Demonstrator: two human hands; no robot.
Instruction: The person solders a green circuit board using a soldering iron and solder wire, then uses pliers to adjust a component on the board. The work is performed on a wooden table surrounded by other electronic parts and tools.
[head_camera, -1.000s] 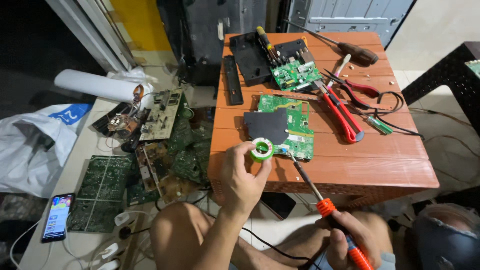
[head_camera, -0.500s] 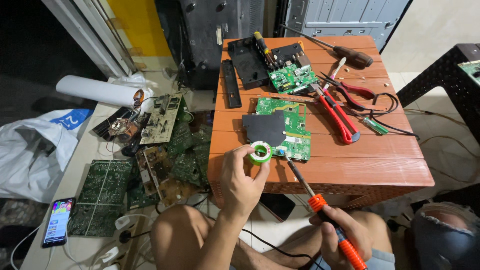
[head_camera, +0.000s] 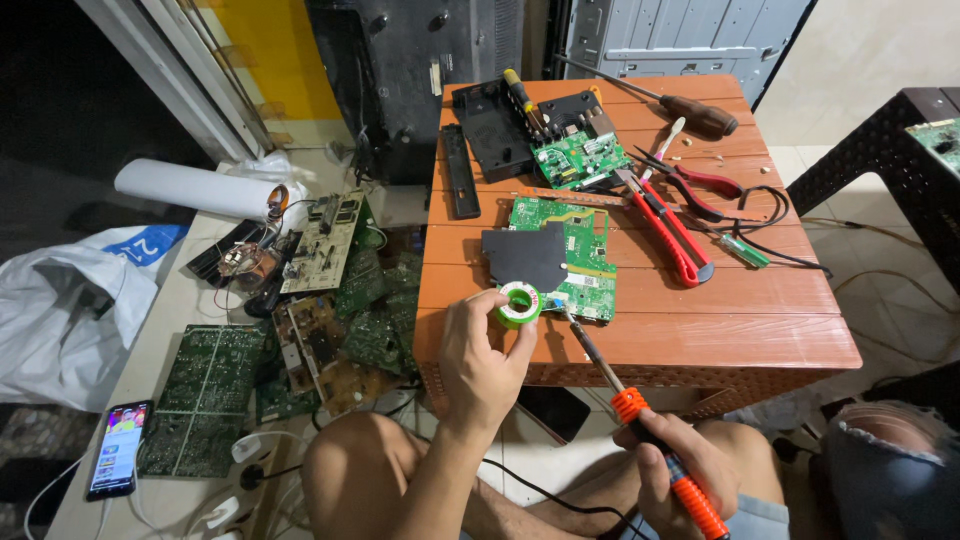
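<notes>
My left hand (head_camera: 480, 362) grips a small green spool of solder wire (head_camera: 519, 304) near the front edge of the orange wooden table (head_camera: 700, 340). In my right hand (head_camera: 680, 462) is an orange-handled soldering iron (head_camera: 640, 425), its tip reaching up to the green circuit board (head_camera: 570, 250) right beside the spool. A dark plate (head_camera: 525, 255) covers the board's left part.
On the table lie a second green board (head_camera: 565, 155) on a black casing, a black strip (head_camera: 457, 185), a red utility knife (head_camera: 668, 225), red pliers (head_camera: 700, 185) and a brown-handled screwdriver (head_camera: 690, 110). Several circuit boards (head_camera: 330, 320), a phone (head_camera: 118, 462) and a white roll (head_camera: 185, 190) lie on the floor at left.
The view has shifted slightly. Both hands keep their hold; the soldering iron tip stays at the board beside the spool.
</notes>
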